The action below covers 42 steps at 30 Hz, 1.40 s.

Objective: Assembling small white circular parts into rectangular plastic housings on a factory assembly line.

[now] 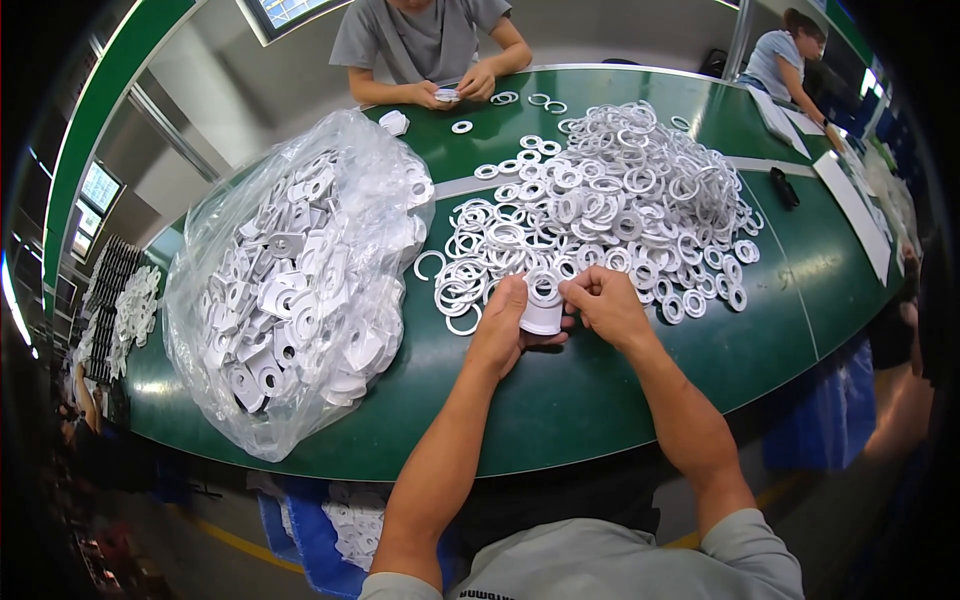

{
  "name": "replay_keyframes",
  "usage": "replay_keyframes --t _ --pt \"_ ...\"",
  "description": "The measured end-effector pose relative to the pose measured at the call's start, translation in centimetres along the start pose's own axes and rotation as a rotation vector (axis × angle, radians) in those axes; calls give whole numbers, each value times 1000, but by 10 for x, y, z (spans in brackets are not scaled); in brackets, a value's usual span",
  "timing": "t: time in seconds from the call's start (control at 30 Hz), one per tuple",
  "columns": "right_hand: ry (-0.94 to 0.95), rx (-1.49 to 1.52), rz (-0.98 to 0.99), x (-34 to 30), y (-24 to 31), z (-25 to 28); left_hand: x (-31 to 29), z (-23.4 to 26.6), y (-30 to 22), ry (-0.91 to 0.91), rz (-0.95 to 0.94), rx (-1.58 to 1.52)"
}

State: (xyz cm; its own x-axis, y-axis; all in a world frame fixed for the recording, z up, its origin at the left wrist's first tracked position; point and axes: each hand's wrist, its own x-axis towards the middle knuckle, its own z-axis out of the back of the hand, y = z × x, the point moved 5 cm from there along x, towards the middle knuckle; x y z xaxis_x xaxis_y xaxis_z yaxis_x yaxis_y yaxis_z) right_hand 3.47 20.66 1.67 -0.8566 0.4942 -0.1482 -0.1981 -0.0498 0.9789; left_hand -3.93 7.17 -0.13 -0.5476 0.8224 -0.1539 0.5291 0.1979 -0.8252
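Observation:
A white plastic housing (pixel 541 317) with a round opening at its top is gripped in my left hand (pixel 500 325), thumb along its left side and fingers beneath. My right hand (pixel 609 306) pinches at the right edge of a white ring (pixel 544 286) that lies on the housing's round end. Whether the ring is seated or just resting there I cannot tell. Just beyond both hands spreads a big heap of white rings (pixel 630 180), some thick, some thin. A single open ring (pixel 430 265) lies at the heap's left edge.
To the left, a clear plastic bag (pixel 390 170) bulges with white housings (pixel 285 300). The green table (pixel 560 420) curves around me. Across it, a person in grey (pixel 425 45) handles a white part. A black object (pixel 784 188) lies at right; a blue bin (pixel 325 540) stands below.

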Motion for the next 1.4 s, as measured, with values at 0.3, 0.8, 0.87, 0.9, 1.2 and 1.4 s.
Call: replay_keyframes --t 0.3,0.8,0.87,0.9,1.2,1.4 --pt "-44 -122 113 -1 2 -6 -1 2 -2 -38 -30 19" --pt "-118 -357 349 -13 11 -14 -6 -9 -13 -60 -367 766" --pt "-178 -510 428 -18 16 -17 -6 -7 -15 -31 -372 653" --pt "-171 -497 470 -17 16 -19 -4 -1 -14 -15 -418 687" --pt "324 197 17 -4 4 -2 -4 10 -21 -164 -197 275" --pt "364 227 -84 -4 1 -6 -6 14 -19 -147 -174 268"
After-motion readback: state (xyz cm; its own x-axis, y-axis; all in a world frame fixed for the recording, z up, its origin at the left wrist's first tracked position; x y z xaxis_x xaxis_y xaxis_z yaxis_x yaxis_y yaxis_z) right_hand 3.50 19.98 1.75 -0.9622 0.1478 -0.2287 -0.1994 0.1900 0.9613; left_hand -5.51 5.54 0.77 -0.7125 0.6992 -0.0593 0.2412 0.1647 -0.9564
